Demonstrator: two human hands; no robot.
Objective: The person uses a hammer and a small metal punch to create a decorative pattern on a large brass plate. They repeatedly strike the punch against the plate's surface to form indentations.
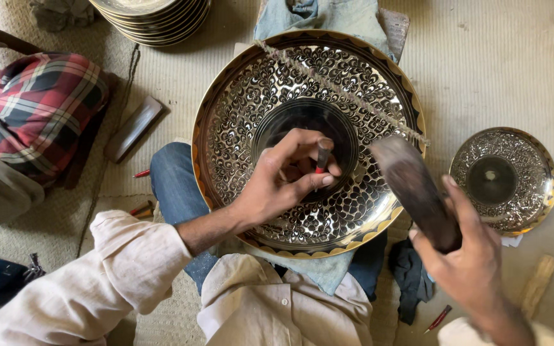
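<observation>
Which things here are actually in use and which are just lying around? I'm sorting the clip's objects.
In use:
left hand gripping a small punch
right hand gripping a dark wooden striker
large engraved brass plate

Lying about:
small engraved plate
stack of plates
flat bar
red-tipped tools

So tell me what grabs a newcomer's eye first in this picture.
The large round engraved brass plate fills the middle, propped on the person's lap with a twisted cord stretched across it. The left hand pinches a small dark chisel against the plate's plain centre, while the right hand grips a dark wooden mallet at the plate's right edge. A smaller engraved brass plate lies at right.
</observation>
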